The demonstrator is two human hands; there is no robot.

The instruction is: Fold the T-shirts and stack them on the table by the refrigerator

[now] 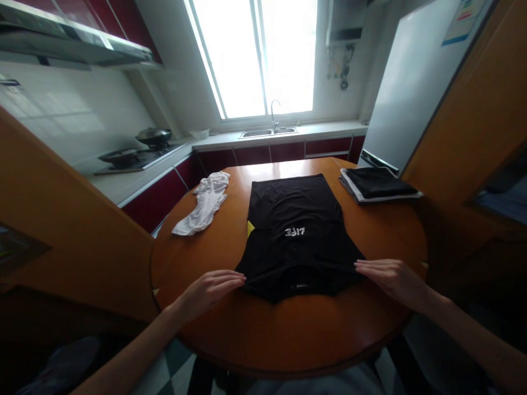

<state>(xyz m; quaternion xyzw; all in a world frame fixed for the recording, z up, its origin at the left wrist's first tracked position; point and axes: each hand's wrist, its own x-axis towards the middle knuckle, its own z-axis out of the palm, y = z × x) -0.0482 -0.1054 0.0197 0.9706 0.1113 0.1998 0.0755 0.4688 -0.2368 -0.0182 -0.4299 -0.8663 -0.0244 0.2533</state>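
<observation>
A black T-shirt (296,211) lies spread flat, its neckline towards me and the white word "LIFE" upside down from where I look. A small yellow patch shows at its left edge. My left hand (209,291) has its fingers closed together on the left sleeve end. On the other side, my right hand (391,277) pinches the tip of the right sleeve. Both sleeves stay close to the tabletop, and the fabric between the hands has only light creases.
The round wooden table (288,340) carries a crumpled white cloth (206,200) at left and a stack of folded clothes (376,184) at back right. Behind stand a counter with a sink (269,132), a stove with pans (152,137) and a fridge (405,93).
</observation>
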